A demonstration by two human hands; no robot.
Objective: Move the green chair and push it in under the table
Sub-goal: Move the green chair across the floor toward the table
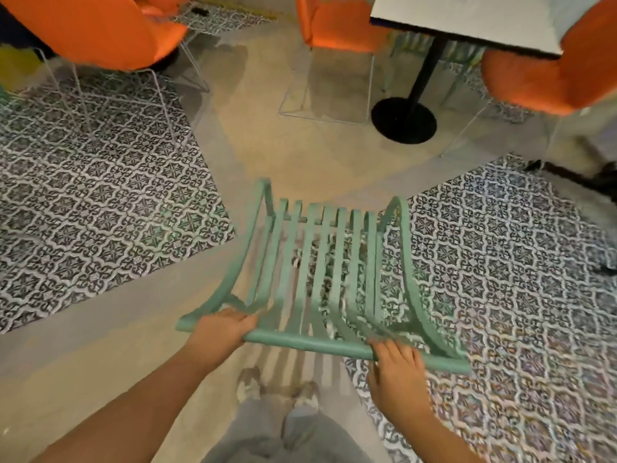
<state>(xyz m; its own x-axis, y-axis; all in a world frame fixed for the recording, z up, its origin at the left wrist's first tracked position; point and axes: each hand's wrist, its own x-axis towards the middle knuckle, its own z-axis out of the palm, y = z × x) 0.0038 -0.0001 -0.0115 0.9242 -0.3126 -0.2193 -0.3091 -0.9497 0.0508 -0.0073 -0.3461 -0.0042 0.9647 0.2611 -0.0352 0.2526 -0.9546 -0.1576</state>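
Observation:
The green chair (320, 262), slatted with curved armrests, stands right in front of me, its back towards me. My left hand (220, 332) grips the left end of the top rail of its backrest. My right hand (397, 362) grips the same rail near its right end. The table (474, 25), white-topped with a dark edge, sits at the far right on a black post and a round black base (404, 120). The chair is well short of the table, with bare floor between them.
Orange chairs on thin white wire legs surround the table: one at the far left (100, 31), one behind the table (337, 25), one at the right (547, 75). Patterned tile patches (100, 195) flank a beige floor strip (300, 145). My shoes (277, 389) are below the chair.

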